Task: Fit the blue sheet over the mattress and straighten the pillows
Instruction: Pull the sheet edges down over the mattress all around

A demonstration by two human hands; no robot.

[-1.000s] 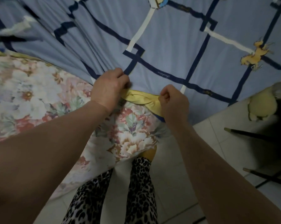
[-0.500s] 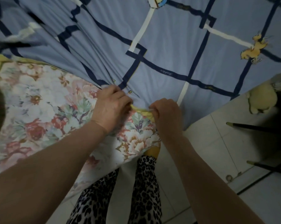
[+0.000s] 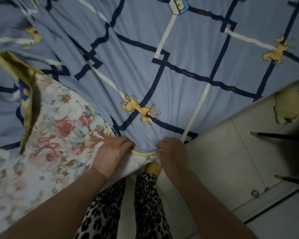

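Head view: blue sheet is stretched over the flowered mattress, its yellow-trimmed hem right at the near corner. Two hands on that hem: left hand has fingers curled onto the edge, right hand pinches it beside. Floral mattress is bare left of the corner. One sheet, no pillows visible.

My two arms are bare from the elbows down; no sleeve, no watch and no ring shows on my left grip or my right grip. I wear trousers with a leopard print, dark spots on pale cloth. One yellow slipper shows on my foot.
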